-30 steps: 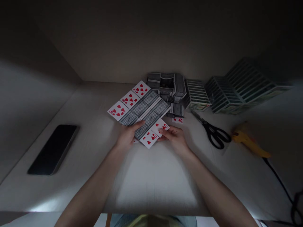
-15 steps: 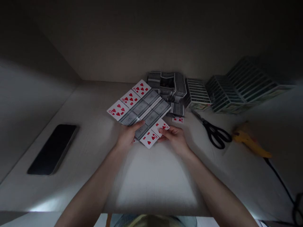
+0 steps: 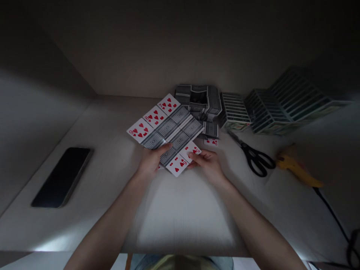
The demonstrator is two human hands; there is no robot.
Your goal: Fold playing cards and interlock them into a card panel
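Observation:
Both hands hold one flat panel of joined playing cards (image 3: pixel 168 129) above the table. Heart faces show along its upper left and lower right edges, with grey patterned backs between them. My left hand (image 3: pixel 152 161) grips the lower left side, its thumb on top of the card backs and its other fingers hidden underneath. On the lower right, my right hand (image 3: pixel 206 165) pinches the five of hearts (image 3: pixel 188 150), thumb above and fingers below. The six of hearts (image 3: pixel 177 165) sits beside it at the near corner. A bit of another card shows beneath the panel near my left hand.
Behind the panel stands a structure built of cards (image 3: pixel 213 101), with slatted card pieces (image 3: pixel 236 108) to its right. Black-handled scissors (image 3: pixel 254 159) and a yellow glue gun (image 3: pixel 299 170) with a black cord lie at right. A phone (image 3: pixel 63 176) lies at left.

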